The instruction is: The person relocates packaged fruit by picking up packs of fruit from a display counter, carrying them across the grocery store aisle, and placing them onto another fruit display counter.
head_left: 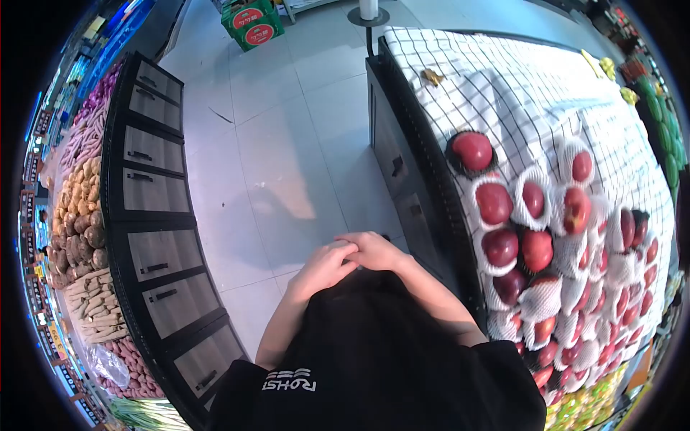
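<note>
My left hand [327, 266] and my right hand [374, 251] are clasped together in front of my black shirt [388, 345]. The fingers of both are closed and overlap between the two hands, and no object shows in them. To the right of my hands stands a dark produce stand [406, 169] with a checked cloth [496, 93] on top. Red apples [537, 250] lie on it, many in white foam nets [540, 300].
On the left, a dark drawer cabinet [159, 251] bears purple onions, potatoes [83, 187], pale roots [93, 305] and a plastic bag [108, 365]. Green boxes [251, 25] stand on the tiled floor [280, 144] ahead, near a post with a round plate [369, 17].
</note>
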The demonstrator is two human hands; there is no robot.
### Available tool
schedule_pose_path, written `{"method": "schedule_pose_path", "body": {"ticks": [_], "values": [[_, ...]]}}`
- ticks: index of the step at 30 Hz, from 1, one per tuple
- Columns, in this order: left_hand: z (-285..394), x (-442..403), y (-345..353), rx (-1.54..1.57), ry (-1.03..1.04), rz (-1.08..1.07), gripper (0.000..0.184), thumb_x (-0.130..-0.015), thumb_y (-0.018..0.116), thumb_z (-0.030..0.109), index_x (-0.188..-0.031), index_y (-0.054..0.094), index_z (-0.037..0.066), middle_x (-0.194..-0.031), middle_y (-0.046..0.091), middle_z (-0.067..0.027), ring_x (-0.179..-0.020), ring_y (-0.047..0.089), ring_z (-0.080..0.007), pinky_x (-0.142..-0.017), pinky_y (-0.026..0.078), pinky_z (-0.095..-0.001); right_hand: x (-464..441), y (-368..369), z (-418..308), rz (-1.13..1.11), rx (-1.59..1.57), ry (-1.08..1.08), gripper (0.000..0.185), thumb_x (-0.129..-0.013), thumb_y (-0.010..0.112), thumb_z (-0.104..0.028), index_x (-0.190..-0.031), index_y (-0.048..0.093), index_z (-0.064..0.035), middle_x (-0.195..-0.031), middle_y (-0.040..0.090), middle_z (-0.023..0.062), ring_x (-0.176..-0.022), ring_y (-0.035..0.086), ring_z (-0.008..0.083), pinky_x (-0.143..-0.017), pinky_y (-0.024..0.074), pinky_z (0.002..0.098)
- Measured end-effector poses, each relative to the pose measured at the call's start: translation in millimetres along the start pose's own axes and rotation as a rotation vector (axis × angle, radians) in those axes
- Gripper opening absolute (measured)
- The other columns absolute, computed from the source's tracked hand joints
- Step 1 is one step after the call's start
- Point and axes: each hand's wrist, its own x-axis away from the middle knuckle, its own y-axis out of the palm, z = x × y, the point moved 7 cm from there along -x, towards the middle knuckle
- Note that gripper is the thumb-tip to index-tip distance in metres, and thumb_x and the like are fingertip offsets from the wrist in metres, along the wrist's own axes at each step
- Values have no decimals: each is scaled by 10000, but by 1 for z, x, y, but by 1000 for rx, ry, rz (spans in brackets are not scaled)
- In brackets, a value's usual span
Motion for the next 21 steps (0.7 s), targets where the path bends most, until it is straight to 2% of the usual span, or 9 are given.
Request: {"method": "schedule_pose_path", "body": {"ticks": [3, 9, 12, 15, 21], "values": [[-26, -27, -10, 73, -38, -31, 234, -818, 636, 168, -1011, 586, 47, -982, 631, -147, -915, 601, -336, -764, 478, -400, -31, -14, 11, -47, 32, 33, 431, -810, 579, -110, -1235, 567, -37, -1028, 664, 191, -954, 643, 325, -828, 495, 391], [-80, -77, -71, 136, -74, -52, 246, -825, 630, 176, -1028, 586, 44, -1028, 621, -125, -942, 600, -309, -786, 476, -377, -123, -46, 9, -74, 3, 34, 449, -822, 587, -126, -1262, 546, -49, -1047, 663, 174, -961, 641, 317, -835, 494, 386], [-116, -105, -124, 194, -33, -6, 276, -828, 629, 184, -1065, 587, 48, -1035, 623, -116, -943, 602, -290, -798, 474, -358, -183, -66, -2, -46, 12, 71, 401, -854, 593, -210, -1222, 571, -53, -1031, 664, 166, -955, 630, 326, -822, 490, 392], [-151, -127, -187, 158, -2, 26, 292, -834, 626, 187, -1098, 591, 68, -1018, 634, -105, -918, 612, -271, -790, 477, -346, -250, -82, -24, 31, 38, 27, 377, -863, 584, -212, -1205, 581, -53, -1015, 669, 161, -939, 632, 330, -816, 492, 387], [-213, -166, -300, 175, -142, -51, 247, -841, 614, 191, -1069, 622, 95, -949, 652, -89, -861, 627, -243, -755, 483, -332, -357, -110, -60, 128, -2, -56, 315, -866, 586, -220, -1123, 619, -41, -986, 677, 147, -925, 634, 332, -798, 496, 387]]}}
